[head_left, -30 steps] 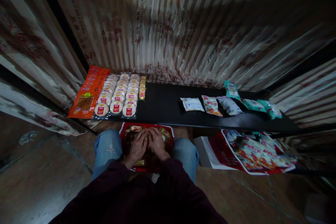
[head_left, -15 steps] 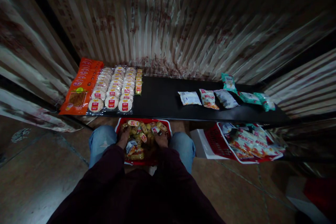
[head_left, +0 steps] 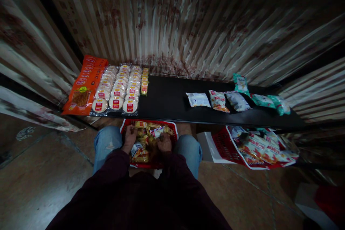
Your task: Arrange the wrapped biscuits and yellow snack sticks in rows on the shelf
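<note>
Between my knees stands a red basket (head_left: 176, 129) of small yellow-wrapped snack packets (head_left: 142, 141). My left hand (head_left: 130, 136) is at its left side, fingers curled down among the packets; what they hold is hidden. On the right, my right hand (head_left: 164, 143) is closed over the packets, and its grip is too dark to make out. Between the hands, near the far rim, lies a white, red and blue packet (head_left: 157, 131). A blue and white packet (head_left: 137, 148) rests near my left wrist.
A black shelf (head_left: 167, 95) spans above the basket. It bears orange bags (head_left: 84, 84), rows of round white crackers (head_left: 116, 102), yellow packets (head_left: 144, 87), white bags (head_left: 198, 100) and green bags (head_left: 240, 83). A second red basket (head_left: 223, 147) holds white snack bags at right.
Both hands have risen slightly from deeper among the packets, and the left has shifted toward the far rim. Packets between them have been rearranged; the white, red and blue one shows more.
</note>
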Motion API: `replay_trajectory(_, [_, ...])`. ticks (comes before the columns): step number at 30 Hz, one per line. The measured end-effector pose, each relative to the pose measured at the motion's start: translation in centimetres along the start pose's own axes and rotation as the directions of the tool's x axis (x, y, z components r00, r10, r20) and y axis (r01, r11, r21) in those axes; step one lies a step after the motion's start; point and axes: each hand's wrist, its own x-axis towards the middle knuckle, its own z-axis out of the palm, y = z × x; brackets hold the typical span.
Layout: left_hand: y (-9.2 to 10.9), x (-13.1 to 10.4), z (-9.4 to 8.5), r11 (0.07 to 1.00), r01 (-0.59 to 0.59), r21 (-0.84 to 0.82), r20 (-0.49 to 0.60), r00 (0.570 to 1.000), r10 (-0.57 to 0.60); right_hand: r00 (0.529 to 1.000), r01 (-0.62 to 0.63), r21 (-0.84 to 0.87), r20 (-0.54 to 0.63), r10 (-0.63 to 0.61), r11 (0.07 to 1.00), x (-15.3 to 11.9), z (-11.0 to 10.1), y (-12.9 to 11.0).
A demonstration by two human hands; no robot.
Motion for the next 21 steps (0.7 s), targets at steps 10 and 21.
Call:
replay_trajectory(10, [1.4, -6.0, 0.1, 0.751, -0.575, 0.325, 0.420, 0.799, 0.430, 0.998, 0.053, 0.074, -0.033, -0.051, 0.996, -2.3, 0.0, -0.5])
replay_trajectory(21, [2.0, -6.8, -1.6, 0.774, -0.623, 0.118, 0.280, 0.768, 0.576, 0.986, 0.015, 0.075, -0.166, -0.002, 0.997, -2.5, 0.0, -0.5])
